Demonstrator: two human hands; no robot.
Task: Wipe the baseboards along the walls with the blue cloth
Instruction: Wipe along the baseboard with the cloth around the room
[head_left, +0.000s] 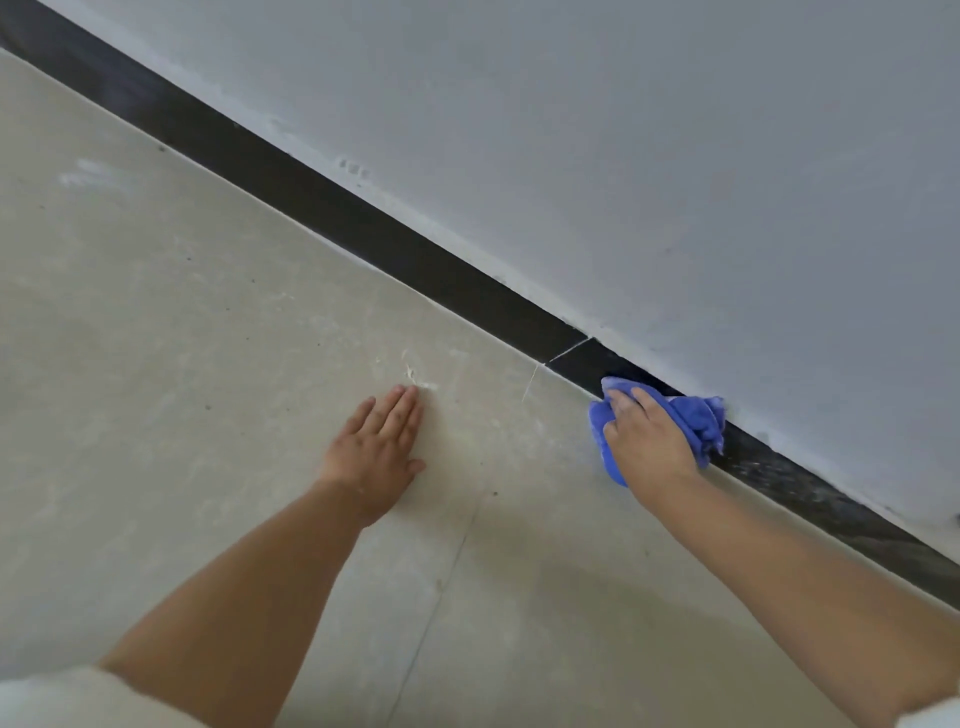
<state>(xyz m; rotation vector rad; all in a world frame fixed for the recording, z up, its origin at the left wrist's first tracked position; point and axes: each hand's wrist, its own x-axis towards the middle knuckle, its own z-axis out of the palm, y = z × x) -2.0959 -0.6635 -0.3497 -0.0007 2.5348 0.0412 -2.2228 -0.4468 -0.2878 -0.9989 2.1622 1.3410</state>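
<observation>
The right hand (647, 441) presses the bunched blue cloth (691, 421), soft and light, against the black baseboard (467, 280); the left hand (376, 447) lies spread on the floor (208, 338).

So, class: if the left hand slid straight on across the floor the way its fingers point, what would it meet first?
Probably the pale scuff mark on the floor tile, just past the left hand's fingertips. Beyond that the tile looks free until the black baseboard under the wall.

blue cloth (696, 415) partly under right hand (647, 441), baseboard (363, 228) ends cropped
</observation>
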